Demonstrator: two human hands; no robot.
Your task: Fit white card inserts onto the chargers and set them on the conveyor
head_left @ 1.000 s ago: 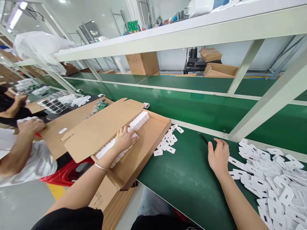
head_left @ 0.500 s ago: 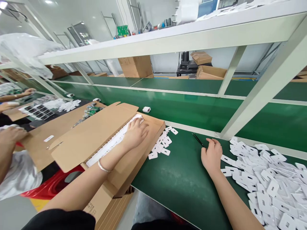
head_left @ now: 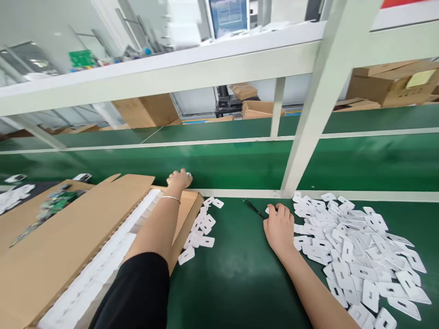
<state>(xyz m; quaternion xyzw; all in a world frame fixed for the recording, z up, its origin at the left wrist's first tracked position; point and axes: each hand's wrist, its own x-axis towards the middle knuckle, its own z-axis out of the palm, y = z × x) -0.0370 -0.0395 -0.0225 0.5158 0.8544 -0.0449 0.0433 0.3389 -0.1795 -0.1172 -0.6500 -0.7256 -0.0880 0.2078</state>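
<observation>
Light, stiff and rather slick, I'd judge, the small white block [head_left: 188, 174] beyond the far edge of the open carton [head_left: 68, 246] is best pinched by its sides; the left hand [head_left: 179, 179] grasps it, mostly hiding it. Half a second ago that hand was inside the carton, over the white row [head_left: 96, 269]. Right of the carton, the right hand [head_left: 279, 225] meets the black tweezers [head_left: 253, 208]; whether it grips them I cannot tell.

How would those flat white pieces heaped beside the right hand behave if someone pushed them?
The white pieces look thin, so each is probably light for its size. They are likely fairly stiff: those propped on others show no obvious sag. Being flat and loosely overlapped, they would probably slide over one another when pushed, not roll.
</observation>
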